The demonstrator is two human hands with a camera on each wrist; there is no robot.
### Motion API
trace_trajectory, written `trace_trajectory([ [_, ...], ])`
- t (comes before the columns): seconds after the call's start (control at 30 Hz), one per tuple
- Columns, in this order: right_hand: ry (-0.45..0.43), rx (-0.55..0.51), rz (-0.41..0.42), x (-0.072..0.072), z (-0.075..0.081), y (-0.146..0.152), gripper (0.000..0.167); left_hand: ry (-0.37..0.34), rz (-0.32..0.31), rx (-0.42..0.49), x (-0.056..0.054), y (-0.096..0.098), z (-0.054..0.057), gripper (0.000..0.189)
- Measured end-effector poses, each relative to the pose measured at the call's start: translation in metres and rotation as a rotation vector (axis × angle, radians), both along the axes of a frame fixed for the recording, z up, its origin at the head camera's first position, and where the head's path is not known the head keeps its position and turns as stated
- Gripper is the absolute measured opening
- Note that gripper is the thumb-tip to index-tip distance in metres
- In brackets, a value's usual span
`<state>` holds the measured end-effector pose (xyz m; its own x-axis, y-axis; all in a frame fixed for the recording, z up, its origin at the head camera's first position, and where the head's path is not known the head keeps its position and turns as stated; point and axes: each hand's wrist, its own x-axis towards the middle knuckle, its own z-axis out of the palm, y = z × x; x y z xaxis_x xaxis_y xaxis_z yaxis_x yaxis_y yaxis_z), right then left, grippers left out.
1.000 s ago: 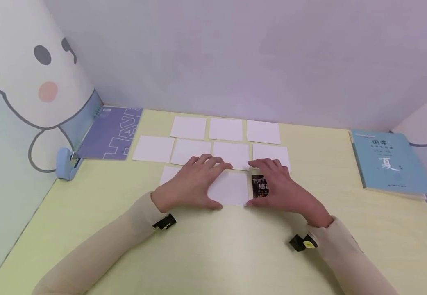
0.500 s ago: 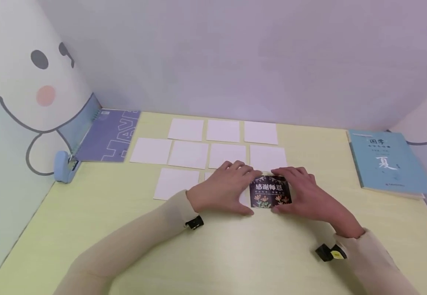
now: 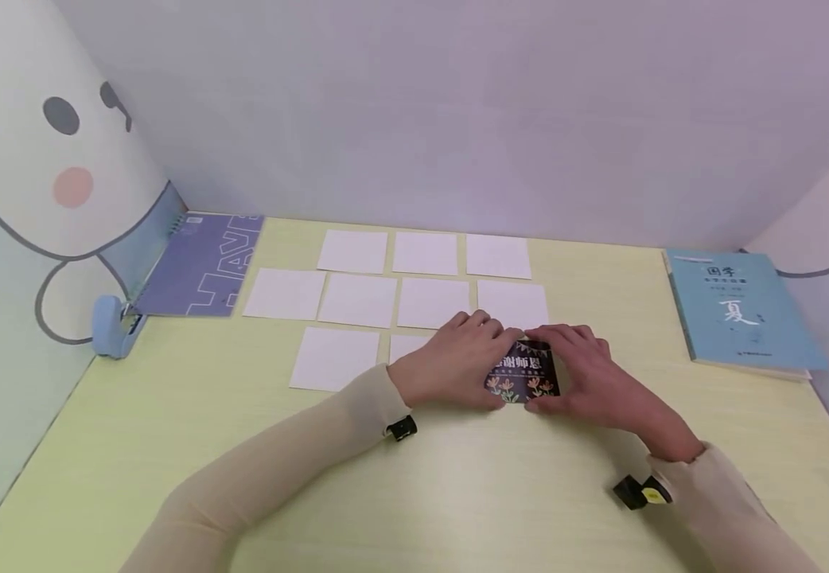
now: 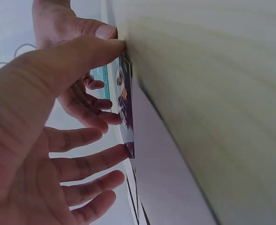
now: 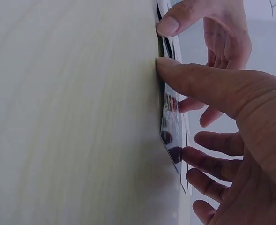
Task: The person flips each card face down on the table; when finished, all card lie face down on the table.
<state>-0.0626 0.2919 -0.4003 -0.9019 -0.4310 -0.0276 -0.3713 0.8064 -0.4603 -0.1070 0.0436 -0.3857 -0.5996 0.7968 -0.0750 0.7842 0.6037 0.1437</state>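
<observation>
A dark printed card (image 3: pixel 529 372) with pale Chinese lettering and drawn flowers lies on the table, at the right end of the nearest card row. My left hand (image 3: pixel 450 370) spans its left part, thumb at the near edge and fingers at the far edge. Facing it, my right hand (image 3: pixel 593 382) holds the right part in the same way. Both wrist views show thumb and fingertips at opposite edges of the printed card (image 4: pixel 123 93). Beside it is a white card (image 3: pixel 407 345), partly hidden under my left hand. Another white card (image 3: pixel 334 358) lies further left.
Two more rows of white cards lie behind, among them a middle-row card (image 3: pixel 358 300) and a back-row card (image 3: pixel 425 253). A purple notebook (image 3: pixel 200 267) and a blue stapler (image 3: pixel 110 326) sit at left. A blue book (image 3: pixel 740 310) lies at right, before the wall (image 3: pixel 422 111).
My left hand has moved right, from the white card to the printed card. My right hand has shifted right too, uncovering more of the printed card. The camera view has shifted slightly.
</observation>
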Motion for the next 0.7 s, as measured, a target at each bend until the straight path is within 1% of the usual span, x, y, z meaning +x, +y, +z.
trace_trajectory([
  [0.13, -0.004, 0.002, -0.011, 0.0021, 0.0003, 0.0021, 0.097, -0.012, -0.004, -0.016, -0.0008, 0.0008, 0.0012, 0.092],
  [0.3, 0.017, -0.035, -0.025, 0.0045, 0.0007, 0.0039, 0.100, -0.031, -0.004, 0.003, -0.0014, -0.0006, 0.0017, 0.091],
  [0.47, 0.079, -0.058, -0.045, 0.0049, 0.0004, 0.0053, 0.107, -0.041, -0.003, 0.032, -0.0041, -0.0009, 0.0046, 0.092],
  [0.57, 0.114, -0.064, -0.038, 0.0041, 0.0008, 0.0066, 0.111, -0.038, -0.004, 0.032, -0.0058, -0.0007, 0.0082, 0.093],
  [0.7, 0.159, -0.096, -0.029, 0.0033, 0.0039, 0.0068, 0.116, -0.028, -0.005, 0.043, -0.0066, 0.0004, 0.0102, 0.093],
])
